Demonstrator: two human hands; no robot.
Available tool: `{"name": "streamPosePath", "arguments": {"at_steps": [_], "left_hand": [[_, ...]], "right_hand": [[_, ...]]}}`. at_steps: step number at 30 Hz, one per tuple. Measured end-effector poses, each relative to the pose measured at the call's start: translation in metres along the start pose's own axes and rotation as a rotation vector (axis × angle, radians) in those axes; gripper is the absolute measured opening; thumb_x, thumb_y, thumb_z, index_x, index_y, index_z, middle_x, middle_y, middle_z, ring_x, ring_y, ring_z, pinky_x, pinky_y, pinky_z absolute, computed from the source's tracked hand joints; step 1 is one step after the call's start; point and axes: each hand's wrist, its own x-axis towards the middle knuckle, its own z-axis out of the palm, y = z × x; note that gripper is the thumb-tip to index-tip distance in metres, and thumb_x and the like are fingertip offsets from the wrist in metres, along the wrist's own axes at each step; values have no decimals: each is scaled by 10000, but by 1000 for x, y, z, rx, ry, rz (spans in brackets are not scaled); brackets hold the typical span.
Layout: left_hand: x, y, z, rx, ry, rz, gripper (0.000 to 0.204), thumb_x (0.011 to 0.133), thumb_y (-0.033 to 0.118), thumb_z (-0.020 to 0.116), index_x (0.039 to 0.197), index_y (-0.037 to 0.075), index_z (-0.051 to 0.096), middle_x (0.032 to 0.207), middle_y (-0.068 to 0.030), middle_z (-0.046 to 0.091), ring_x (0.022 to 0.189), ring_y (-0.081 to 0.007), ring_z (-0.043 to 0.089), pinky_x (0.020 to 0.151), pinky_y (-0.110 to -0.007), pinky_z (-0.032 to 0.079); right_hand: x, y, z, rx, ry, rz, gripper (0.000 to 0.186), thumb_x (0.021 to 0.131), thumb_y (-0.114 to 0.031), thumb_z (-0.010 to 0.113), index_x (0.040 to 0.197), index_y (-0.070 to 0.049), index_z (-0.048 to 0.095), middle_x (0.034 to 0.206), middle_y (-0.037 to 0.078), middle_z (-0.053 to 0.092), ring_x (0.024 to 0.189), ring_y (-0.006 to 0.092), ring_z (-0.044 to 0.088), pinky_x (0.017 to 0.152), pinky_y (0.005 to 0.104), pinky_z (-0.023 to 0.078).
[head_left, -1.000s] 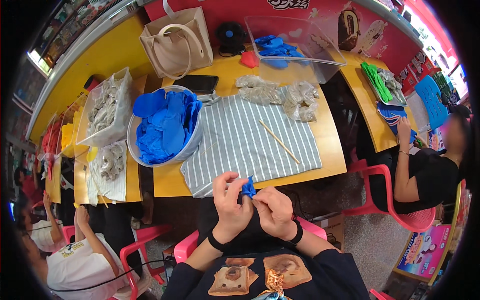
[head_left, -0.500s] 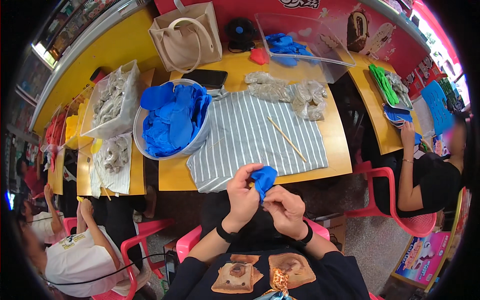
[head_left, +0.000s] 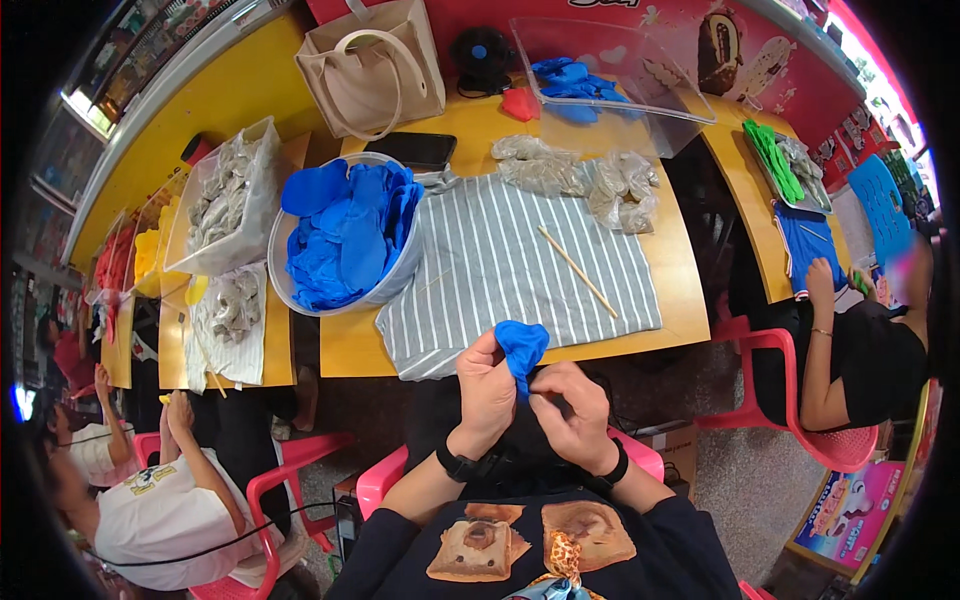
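A small blue fabric piece (head_left: 522, 350) is held up between my two hands, just off the table's near edge. My left hand (head_left: 487, 392) grips it with thumb and fingers, and its crumpled top bulges above them. The fingertips of my right hand (head_left: 572, 412) pinch its lower right edge. Beyond my hands a grey-and-white striped cloth (head_left: 500, 260) covers much of the table, with a thin wooden stick (head_left: 578, 272) lying across it. Left of the cloth stands a clear round tub (head_left: 385, 292) heaped with blue fabric pieces (head_left: 350, 240).
Bags of greyish material (head_left: 622, 190) lie at the cloth's far right. Behind are a black phone (head_left: 412, 149), a beige tote bag (head_left: 375, 80), a small fan (head_left: 481, 60) and a clear bin (head_left: 640, 125). People work at tables on both sides, seated on pink chairs (head_left: 770, 340).
The blue piece has been turned and bunched differently, bulging higher over my left fingers. My left thumb and right fingers have shifted slightly on it. The co-worker's hand on the right has moved.
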Motion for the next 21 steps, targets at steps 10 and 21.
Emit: {"name": "streamPosePath", "arguments": {"at_steps": [10,21], "left_hand": [[-15,-7,1,34,12,52,112,876,-22,624,981,-4,657,954,-16,604,853,-75,566,780,-215,457],[-9,26,-28,177,-635,-336,52,839,61,685,871,21,678,1012,-14,563,906,-80,511,798,-222,422]], "right_hand": [[13,-3,10,-531,104,-390,266,673,90,612,926,15,582,836,163,593,675,313,567,601,392,447],[28,12,-15,-106,-45,-148,193,710,141,562,814,-19,588,720,97,592,664,278,563,633,344,432]]}}
